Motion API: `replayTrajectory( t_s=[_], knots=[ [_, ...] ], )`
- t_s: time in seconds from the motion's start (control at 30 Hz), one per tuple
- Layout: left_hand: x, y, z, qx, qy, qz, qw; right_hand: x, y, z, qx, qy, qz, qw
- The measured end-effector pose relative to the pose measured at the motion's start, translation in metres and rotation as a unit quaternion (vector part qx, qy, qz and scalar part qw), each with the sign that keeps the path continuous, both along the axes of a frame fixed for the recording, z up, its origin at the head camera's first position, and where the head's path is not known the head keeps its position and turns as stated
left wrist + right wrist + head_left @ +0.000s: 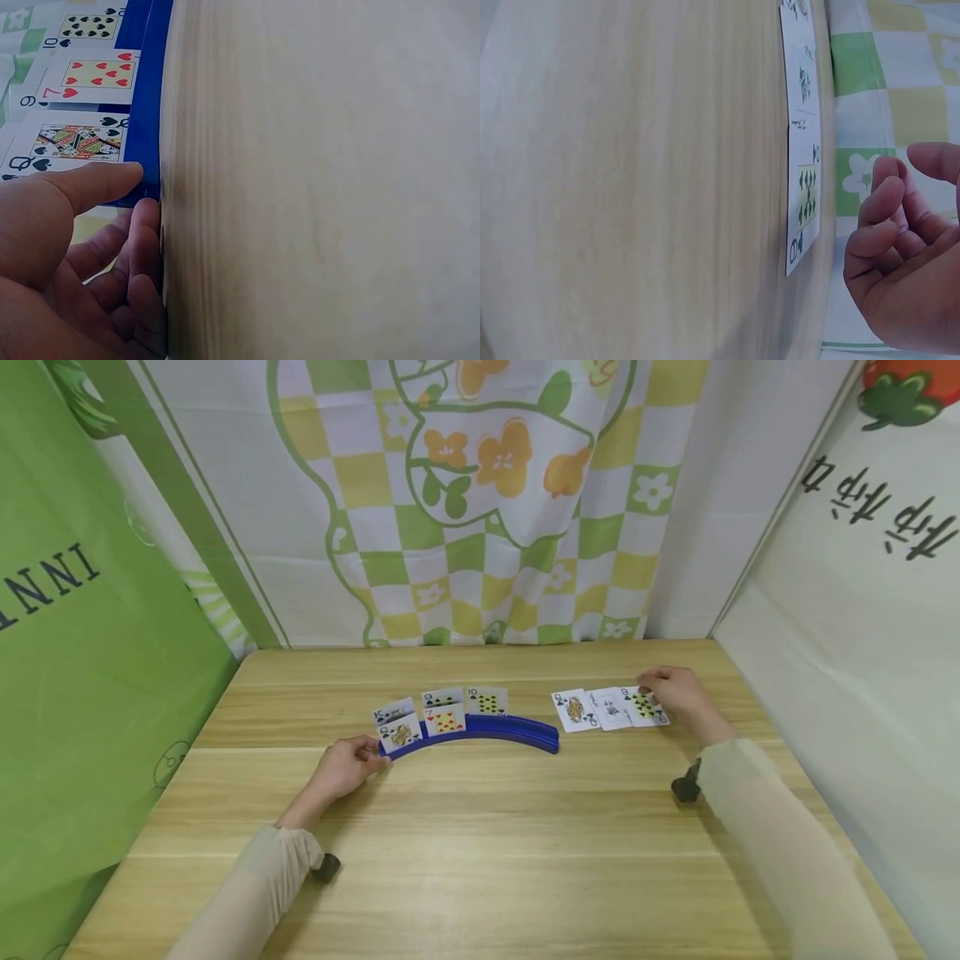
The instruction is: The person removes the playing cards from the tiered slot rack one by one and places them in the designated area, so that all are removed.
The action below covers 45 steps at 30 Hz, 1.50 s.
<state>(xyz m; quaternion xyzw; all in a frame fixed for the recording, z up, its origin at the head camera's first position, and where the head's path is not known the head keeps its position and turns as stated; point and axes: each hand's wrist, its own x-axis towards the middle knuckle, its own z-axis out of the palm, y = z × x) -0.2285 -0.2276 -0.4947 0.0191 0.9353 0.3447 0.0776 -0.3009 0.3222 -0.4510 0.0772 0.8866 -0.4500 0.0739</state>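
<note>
A curved blue card holder (510, 725) stands on the table with playing cards upright in it. The queen of spades (401, 735) is in front of a king (384, 713) at its left end. Beside them the seven of hearts (447, 720) partly hides a nine, and farther right is the ten of spades (487, 701). My left hand (351, 768) grips the holder's left end, thumb (112, 184) at its front near the queen. To the right lie a queen (574, 711), a joker (611, 708) and a nine of clubs (805, 196). My right hand (677, 692) hovers by the nine, fingers loosely bent, holding nothing.
The wooden table (480, 852) runs back to a checked curtain (480, 577). A green cloth (105, 652) hangs on the left, a white one (847, 610) on the right. Dark wrist devices (686, 783) sit at both cuffs.
</note>
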Motion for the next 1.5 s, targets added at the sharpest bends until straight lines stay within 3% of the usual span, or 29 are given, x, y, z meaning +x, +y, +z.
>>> replayTrajectory(
  t_s=[0.33,0.7,0.9,1.5],
  knots=[
    [0.001,-0.001,0.001,0.004,-0.006,-0.004,1.0000,0.001,-0.008,0.006,-0.002,-0.014,0.016,0.9998],
    [0.002,0.000,-0.001,-0.001,-0.005,-0.004,1.0000,0.006,-0.027,0.017,-0.056,-0.015,0.027,0.9980],
    [0.002,0.000,0.000,-0.003,-0.003,-0.006,1.0000,0.006,-0.034,0.019,-0.056,-0.030,0.036,0.9973],
    [0.000,0.000,0.002,0.002,-0.008,-0.002,1.0000,0.014,-0.068,0.027,-0.049,-0.019,0.080,0.9954]
  ],
)
